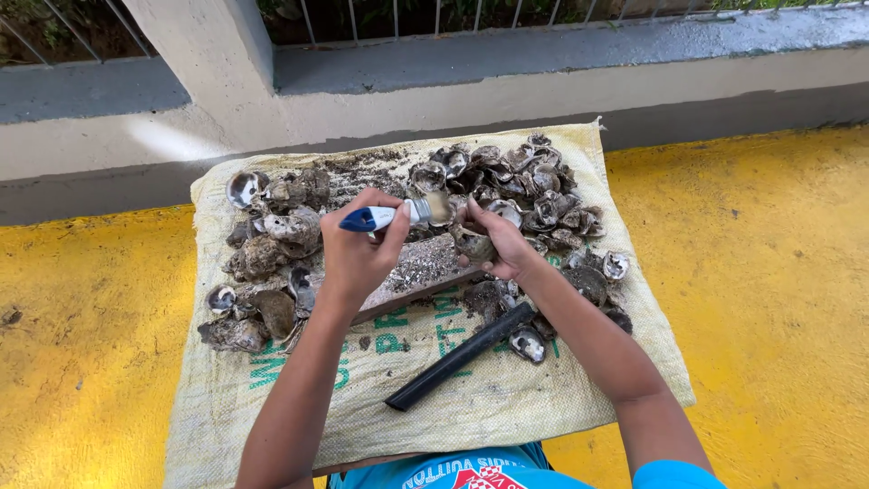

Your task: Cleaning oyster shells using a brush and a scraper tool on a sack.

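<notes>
Two bare hands work over a woven sack (507, 407) spread on the yellow floor (778, 299). The left hand (360, 249) is clenched around a small brush (391, 215) with a blue and white handle, a metal band and pale bristles that point toward the other hand. The right hand (501, 243) grasps an oyster shell (472, 244), holding it just above the sack, near the middle; the shell is rough and grey-brown outside, with a paler, glossy hollow turned up toward the brush tip, which sits just beside it. Under both hands lies a flat wooden block (418, 276), its top dusted with grey grit. A black rod (462, 355) lies slantwise on the sack, nearer the person. Heaps of similar shells, dark and crusted with some showing pearly insides, lie on both sides: one pile at the left (267, 263), a larger pile at the right and far edge (534, 190). A low concrete wall (453, 100) with railings runs behind the sack
</notes>
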